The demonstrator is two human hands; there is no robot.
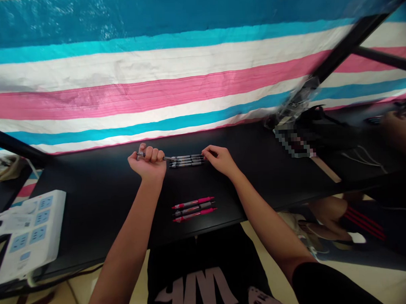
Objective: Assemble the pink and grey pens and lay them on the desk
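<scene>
A dark pen is held in my left hand, whose fingers are curled round it with the palm turned up; one end of the pen points right. Several grey and black pens lie side by side on the black table, between my two hands. At their right ends is my right hand, with thumb and forefinger close together; whether they pinch a pen end is too small to tell. Nearer the table's front edge lie two pink-red pens with a grey and black pen between them.
At the left stands a white power strip with cables. A striped sheet hangs behind the table. On the right are a black bag, clear plastic and a wooden strip. Another person's hand is at the far right.
</scene>
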